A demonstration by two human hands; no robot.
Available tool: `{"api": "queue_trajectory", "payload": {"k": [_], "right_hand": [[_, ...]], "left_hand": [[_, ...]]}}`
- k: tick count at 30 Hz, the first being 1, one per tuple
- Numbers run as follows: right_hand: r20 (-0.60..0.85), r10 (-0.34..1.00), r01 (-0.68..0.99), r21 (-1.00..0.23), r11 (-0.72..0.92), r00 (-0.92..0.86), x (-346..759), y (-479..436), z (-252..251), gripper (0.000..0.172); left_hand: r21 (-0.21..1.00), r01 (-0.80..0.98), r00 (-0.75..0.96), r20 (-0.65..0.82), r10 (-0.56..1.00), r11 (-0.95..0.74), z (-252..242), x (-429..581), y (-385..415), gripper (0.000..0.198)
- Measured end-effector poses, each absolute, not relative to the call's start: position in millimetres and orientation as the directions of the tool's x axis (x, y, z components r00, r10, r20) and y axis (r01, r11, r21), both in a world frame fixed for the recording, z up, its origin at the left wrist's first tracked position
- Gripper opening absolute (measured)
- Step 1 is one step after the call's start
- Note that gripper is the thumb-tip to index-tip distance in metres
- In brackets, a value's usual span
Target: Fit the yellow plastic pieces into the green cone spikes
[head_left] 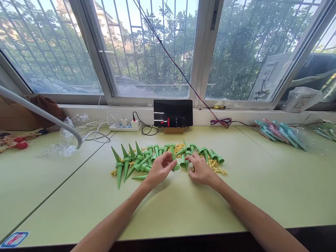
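Note:
My left hand (pixel 159 171) is closed, with thumb and fingers around a green plastic watering spike (pixel 175 166), its cone pointing up and its wide collar low. My right hand (pixel 201 170) is over the right side of the pile, fingers bent and apart from the thumb. Its fingertips are at a green spike (pixel 183 161) and others beside it; whether they touch is unclear. More green spikes (pixel 119 171) lie spread to the left, several joined in pairs collar to collar. Small yellow T-shaped plastic pieces (pixel 216 168) lie among the spikes, some partly hidden by my hands.
Behind the pile, a dark tablet (pixel 173 108) leans on the windowsill with a phone (pixel 176 121) before it. A power strip (pixel 125 126) with cables stands left of them. Bagged teal and pink items (pixel 279 133) lie right; a white curved tube (pixel 42 113) crosses the left side.

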State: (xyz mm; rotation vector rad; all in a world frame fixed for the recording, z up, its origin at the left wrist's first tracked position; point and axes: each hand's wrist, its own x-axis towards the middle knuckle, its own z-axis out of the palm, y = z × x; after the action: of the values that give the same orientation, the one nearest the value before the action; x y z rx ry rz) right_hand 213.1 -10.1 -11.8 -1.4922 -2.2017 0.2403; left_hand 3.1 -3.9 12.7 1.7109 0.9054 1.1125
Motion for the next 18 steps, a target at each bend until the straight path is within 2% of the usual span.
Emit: {"api": "queue_trajectory", "payload": {"k": [8, 12, 15, 18], "right_hand": [[0.322, 0.883, 0.759, -0.459, 0.462, -0.342, 212.9, -8.2, -14.6, 0.045], [0.342, 0.889, 0.742, -0.499, 0.447, -0.305, 210.5, -8.6, -14.3, 0.038], [0.332, 0.908, 0.782, -0.482, 0.395, -0.254, 209.4, -8.0, -13.0, 0.027], [0.29, 0.922, 0.823, -0.436, 0.364, -0.254, 208.8, -8.5, -12.6, 0.028]], "left_hand": [[0.934, 0.115, 0.339, 0.283, 0.897, -0.339, 14.1, 2.4, -4.7, 0.03], [0.939, 0.105, 0.341, 0.275, 0.899, -0.327, 13.0, 2.0, -4.0, 0.031], [0.936, 0.12, 0.338, 0.273, 0.901, -0.329, 13.2, 1.9, -4.3, 0.03], [0.926, 0.15, 0.341, 0.281, 0.897, -0.347, 14.2, 2.0, -5.5, 0.028]]}}
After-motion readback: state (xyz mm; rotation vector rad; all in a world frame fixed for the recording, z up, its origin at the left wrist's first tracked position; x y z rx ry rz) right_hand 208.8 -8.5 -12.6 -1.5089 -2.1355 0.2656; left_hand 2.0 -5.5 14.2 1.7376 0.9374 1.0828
